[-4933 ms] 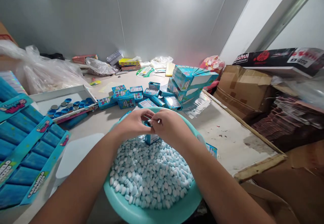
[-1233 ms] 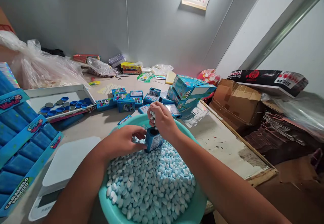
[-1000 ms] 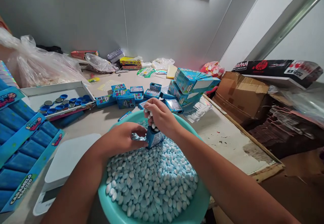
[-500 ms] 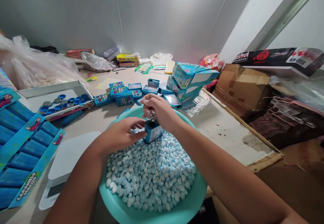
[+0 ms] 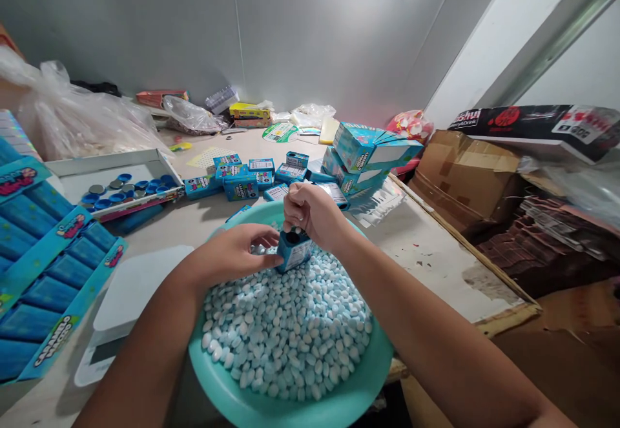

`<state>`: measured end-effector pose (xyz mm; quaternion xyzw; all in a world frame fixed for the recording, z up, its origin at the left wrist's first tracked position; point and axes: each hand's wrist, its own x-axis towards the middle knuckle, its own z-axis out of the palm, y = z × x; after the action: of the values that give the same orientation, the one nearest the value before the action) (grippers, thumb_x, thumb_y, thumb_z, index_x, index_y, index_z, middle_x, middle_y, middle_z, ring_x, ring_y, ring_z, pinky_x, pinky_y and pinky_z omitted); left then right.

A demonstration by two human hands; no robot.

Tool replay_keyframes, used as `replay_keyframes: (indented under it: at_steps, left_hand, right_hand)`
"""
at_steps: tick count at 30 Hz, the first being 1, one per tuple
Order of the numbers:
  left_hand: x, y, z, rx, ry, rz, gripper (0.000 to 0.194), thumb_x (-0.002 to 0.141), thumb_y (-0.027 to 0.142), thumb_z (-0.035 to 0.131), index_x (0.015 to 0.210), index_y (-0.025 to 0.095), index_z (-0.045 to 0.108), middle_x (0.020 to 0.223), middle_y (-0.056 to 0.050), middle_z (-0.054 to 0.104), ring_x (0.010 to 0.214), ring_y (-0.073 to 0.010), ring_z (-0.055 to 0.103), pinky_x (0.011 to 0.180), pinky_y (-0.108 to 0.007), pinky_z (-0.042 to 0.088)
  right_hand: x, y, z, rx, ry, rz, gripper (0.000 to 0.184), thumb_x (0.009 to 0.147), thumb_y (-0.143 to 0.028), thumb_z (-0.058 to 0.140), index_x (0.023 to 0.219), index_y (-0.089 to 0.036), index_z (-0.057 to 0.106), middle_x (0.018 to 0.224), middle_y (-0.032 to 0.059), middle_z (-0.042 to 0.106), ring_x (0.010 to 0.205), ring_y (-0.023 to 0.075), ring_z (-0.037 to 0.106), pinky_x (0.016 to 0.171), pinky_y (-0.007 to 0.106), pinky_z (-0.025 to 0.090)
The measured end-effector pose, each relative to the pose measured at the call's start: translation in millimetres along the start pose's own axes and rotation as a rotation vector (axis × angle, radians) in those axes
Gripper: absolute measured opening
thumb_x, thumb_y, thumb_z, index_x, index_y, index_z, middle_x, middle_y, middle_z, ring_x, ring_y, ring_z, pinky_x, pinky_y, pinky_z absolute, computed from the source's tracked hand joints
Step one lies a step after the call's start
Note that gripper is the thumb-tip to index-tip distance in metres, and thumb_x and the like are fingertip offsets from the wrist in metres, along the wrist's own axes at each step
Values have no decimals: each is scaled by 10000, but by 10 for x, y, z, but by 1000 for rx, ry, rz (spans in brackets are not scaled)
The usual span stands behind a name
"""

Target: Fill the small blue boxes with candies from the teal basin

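Observation:
A small blue tin (image 5: 296, 252) with a dark round opening on top stands on pale blue and white candies (image 5: 285, 331) in a turquoise basin (image 5: 223, 386). My left hand (image 5: 242, 250) grips the tin from the left side, thumb in front and fingers partly hidden behind. Curled over the opening, my right hand (image 5: 312, 215) is closed around a few candies, which show beneath its fingers.
Several blue tins (image 5: 242, 186) stand behind the basin, beside stacked display boxes (image 5: 365, 150). On the left are a box of blue caps (image 5: 121, 192), a white scale (image 5: 130, 299) and a filled display (image 5: 48, 286). Cardboard boxes (image 5: 460, 173) stand at right.
My right hand's fingers have curled in more tightly and sit a little lower over the tin's opening. My left hand keeps its hold on the tin. The view has shifted slightly.

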<state>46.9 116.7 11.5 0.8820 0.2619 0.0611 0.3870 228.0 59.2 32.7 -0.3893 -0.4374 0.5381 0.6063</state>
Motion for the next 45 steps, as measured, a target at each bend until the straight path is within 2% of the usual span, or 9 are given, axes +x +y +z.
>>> replay_keyframes:
  at_steps: [3, 9, 16, 20, 24, 29, 33, 38, 45]
  left_hand:
    - [5, 49, 16, -49, 0, 46, 515, 823, 582, 689, 1202, 235, 659, 1184, -54, 705, 1102, -277, 665, 950, -388, 538]
    - [23, -90, 25, -279, -19, -34, 653, 815, 523, 714, 1360, 196, 565, 1186, -103, 709, 1094, -264, 685, 922, -389, 568]
    - [-1, -17, 3, -235, -37, -21, 334, 833, 451, 693, 1062, 208, 703, 1059, -52, 746, 986, -227, 698, 874, -344, 550]
    - [19, -38, 4, -276, -30, -23, 350, 817, 435, 711, 1079, 203, 698, 1081, -57, 744, 1008, -226, 693, 888, -337, 548]
    - [37, -110, 29, -379, -30, -41, 362, 819, 418, 714, 1103, 196, 681, 1092, -68, 743, 1010, -223, 699, 902, -338, 557]
    - [30, -79, 21, -393, -58, -75, 276, 826, 392, 691, 1024, 203, 734, 1014, -47, 763, 964, -222, 711, 864, -316, 562]
    - [18, -63, 8, -382, -64, -73, 268, 827, 405, 681, 974, 195, 760, 965, -47, 769, 952, -238, 714, 822, -304, 560]
    - [-1, -71, 7, -409, -49, -51, 285, 807, 385, 716, 995, 173, 744, 989, -59, 768, 945, -229, 709, 830, -300, 553]
    - [11, -67, 21, -356, -50, -53, 304, 826, 395, 707, 1024, 167, 739, 1044, -76, 763, 999, -246, 705, 882, -324, 556]
  right_hand:
    - [6, -49, -20, -26, -12, -15, 184, 737, -292, 531, 621, -243, 396, 502, -86, 359, 489, 102, 347, 555, 279, 481]
    - [-154, -168, -94, -429, 67, -43, 195, 778, -229, 547, 596, -204, 483, 561, -38, 501, 549, 95, 454, 552, 244, 373]
    - [-199, -200, -221, -467, 100, -32, 212, 839, -365, 629, 728, -185, 606, 706, 1, 620, 670, 131, 574, 675, 291, 484]
    - [-192, -153, -369, -551, 207, -1, 214, 812, -398, 681, 788, -188, 646, 706, -6, 616, 674, 153, 609, 667, 308, 519]
    - [-221, -142, -412, -824, 146, -4, 127, 827, -290, 639, 832, -186, 712, 724, 16, 667, 680, 161, 608, 621, 285, 470]
    - [-254, -158, -293, -1216, 158, -35, 139, 821, -140, 594, 808, -194, 721, 807, 36, 717, 719, 165, 606, 615, 276, 409]
    - [-250, -129, -223, -1390, 161, -77, 134, 818, -101, 603, 761, -191, 684, 819, 38, 692, 759, 164, 583, 635, 274, 380]
    - [-258, -87, -150, -1389, 136, -91, 94, 801, -127, 661, 737, -196, 658, 793, 17, 667, 744, 158, 553, 618, 269, 357]
    - [-265, -38, -52, -1115, 92, -114, 104, 783, -133, 670, 724, -209, 710, 706, -23, 690, 658, 122, 584, 591, 241, 380]
